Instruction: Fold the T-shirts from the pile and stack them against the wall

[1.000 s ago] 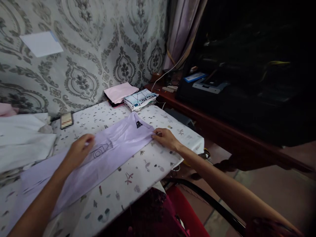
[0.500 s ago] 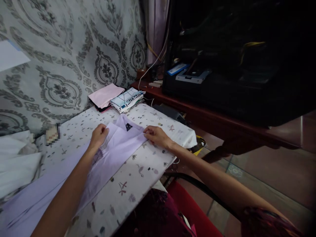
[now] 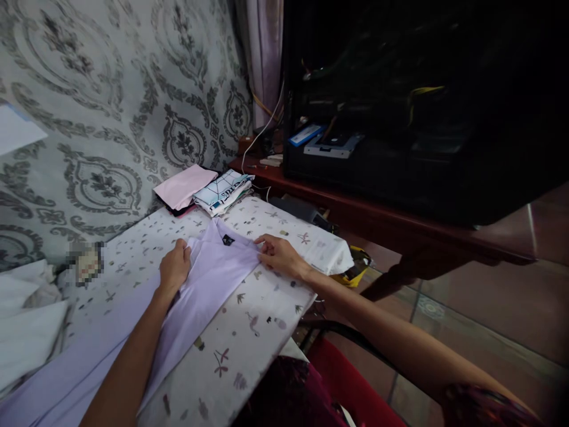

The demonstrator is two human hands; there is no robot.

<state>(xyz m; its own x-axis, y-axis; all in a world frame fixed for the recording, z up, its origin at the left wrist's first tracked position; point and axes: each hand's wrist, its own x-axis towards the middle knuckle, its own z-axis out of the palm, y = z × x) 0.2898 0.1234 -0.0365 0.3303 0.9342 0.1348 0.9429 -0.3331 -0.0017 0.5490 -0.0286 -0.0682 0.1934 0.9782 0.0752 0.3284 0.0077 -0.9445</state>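
Note:
A lilac shirt lies on the patterned cloth of the table, its neckline with a black label facing the far side. My left hand is closed on the shirt near the left of the collar, fingers curled under and partly hidden. At the opposite shoulder, my right hand pinches the edge of the fabric between thumb and fingers. The shirt's lower part stretches toward the bottom left, where my left forearm covers some of it.
Folded clothes, a pink one and a white printed stack, rest at the table's far end. White cloth is heaped at the left. A dark red wooden stand borders the right, with a red chair below.
The overlapping fold beside my left hand has flattened out, and the grey patch there no longer shows. Both hands keep hold of the shirt; the whole view has shifted slightly.

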